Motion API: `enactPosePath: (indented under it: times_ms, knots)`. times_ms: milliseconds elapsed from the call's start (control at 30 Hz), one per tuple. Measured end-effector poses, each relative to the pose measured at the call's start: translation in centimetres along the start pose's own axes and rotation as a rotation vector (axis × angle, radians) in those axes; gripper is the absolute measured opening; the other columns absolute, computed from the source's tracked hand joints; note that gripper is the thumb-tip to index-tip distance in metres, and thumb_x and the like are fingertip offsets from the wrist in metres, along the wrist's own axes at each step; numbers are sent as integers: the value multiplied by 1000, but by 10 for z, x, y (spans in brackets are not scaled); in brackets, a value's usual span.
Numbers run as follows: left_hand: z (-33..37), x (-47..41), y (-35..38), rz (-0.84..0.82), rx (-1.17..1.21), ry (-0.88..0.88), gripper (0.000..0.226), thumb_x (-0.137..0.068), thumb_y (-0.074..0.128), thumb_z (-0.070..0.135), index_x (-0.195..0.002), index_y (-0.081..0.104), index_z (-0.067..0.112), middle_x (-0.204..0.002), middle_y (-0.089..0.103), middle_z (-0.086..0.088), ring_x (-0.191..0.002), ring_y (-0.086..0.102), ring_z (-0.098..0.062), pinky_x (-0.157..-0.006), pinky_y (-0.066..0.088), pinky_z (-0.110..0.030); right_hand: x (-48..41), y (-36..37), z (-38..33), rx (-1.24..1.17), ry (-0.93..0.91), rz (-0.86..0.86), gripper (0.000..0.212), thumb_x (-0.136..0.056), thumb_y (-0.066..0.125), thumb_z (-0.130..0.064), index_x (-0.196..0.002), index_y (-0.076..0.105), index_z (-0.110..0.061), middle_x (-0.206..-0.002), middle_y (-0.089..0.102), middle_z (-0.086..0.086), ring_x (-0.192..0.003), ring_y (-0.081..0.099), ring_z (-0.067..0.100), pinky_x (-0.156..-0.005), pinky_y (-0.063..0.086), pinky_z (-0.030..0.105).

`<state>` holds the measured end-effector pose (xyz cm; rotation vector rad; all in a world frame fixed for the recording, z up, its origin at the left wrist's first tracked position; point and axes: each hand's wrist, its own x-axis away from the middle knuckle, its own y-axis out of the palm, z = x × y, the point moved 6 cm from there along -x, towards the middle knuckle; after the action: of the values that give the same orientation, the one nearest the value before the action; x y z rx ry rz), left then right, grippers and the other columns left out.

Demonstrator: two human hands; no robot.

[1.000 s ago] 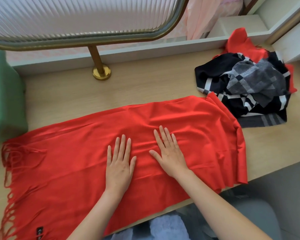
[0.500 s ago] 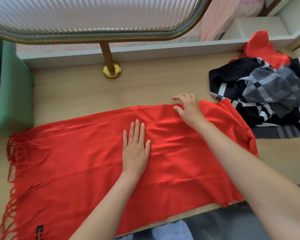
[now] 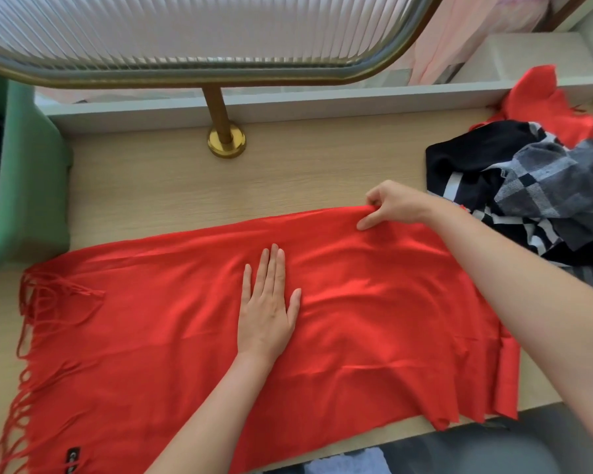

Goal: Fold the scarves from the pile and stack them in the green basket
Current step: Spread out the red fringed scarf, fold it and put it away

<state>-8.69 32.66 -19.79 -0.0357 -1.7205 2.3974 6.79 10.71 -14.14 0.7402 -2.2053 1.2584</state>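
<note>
A red scarf [image 3: 158,323] with a fringed left end lies spread across the wooden table [image 3: 288,179]. My left hand [image 3: 267,302] rests flat on its middle with straight fingers. My right hand [image 3: 389,206] pinches the scarf's far edge towards its right end. The pile of scarves [image 3: 534,200], black, grey-checked and red, sits at the right. The green basket [image 3: 28,186] stands at the left edge of the table, with something dark inside it.
A gold post [image 3: 225,138] on a round base stands at the back middle and holds a ribbed oval panel [image 3: 199,32]. A white ledge [image 3: 322,100] runs along the back of the table. The scarf's right end hangs over the table's near edge.
My right hand left the scarf's middle, reached to its far edge and moved right along it, now pinching the edge. My left hand stayed flat on the scarf.
</note>
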Motion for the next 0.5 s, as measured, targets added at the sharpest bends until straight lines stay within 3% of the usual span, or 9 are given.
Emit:
enactPosePath:
  times_ms: [100, 267, 333, 400, 500]
  knots:
    - [1, 1, 1, -10, -17, 18, 64, -98, 27, 41, -153, 18, 9, -161, 14, -3, -148, 10, -15, -119, 13, -42, -4, -12, 10, 61, 46, 47, 42, -71, 83, -31, -61, 47, -12, -59, 42, 0, -55, 37, 15, -51, 26, 29]
    - [1, 0, 2, -32, -69, 6, 64, -97, 27, 41, -153, 19, 10, -161, 11, -5, -149, 7, -17, -119, 14, -45, -4, -8, 23, 86, 88, -34, 48, -73, 72, -58, -80, 66, -11, -71, 57, 1, -70, 51, 19, -65, 38, 32]
    - [1, -1, 2, -32, -78, 1, 64, -97, 28, 41, -153, 18, 10, -162, 10, -5, -149, 6, -18, -119, 14, -46, -3, -7, 31, 183, 101, -73, 36, -77, 72, -52, -72, 64, -18, -70, 58, -1, -81, 51, 21, -73, 41, 33]
    - [1, 0, 2, -30, -83, 1, 65, -97, 28, 41, -153, 18, 10, -162, 10, -5, -149, 6, -19, -119, 13, -46, -3, -9, 39, 303, 91, -8, 24, -78, 73, -44, -71, 60, -24, -72, 58, -3, -99, 47, 26, -91, 41, 38]
    - [1, 1, 2, -24, -74, 7, 66, -97, 29, 42, -153, 18, 10, -161, 11, -5, -149, 7, -19, -120, 12, -45, 3, -11, 32, 442, 36, 249, 33, -77, 75, -38, -100, 63, -17, -98, 63, 3, -113, 42, 28, -103, 25, 33]
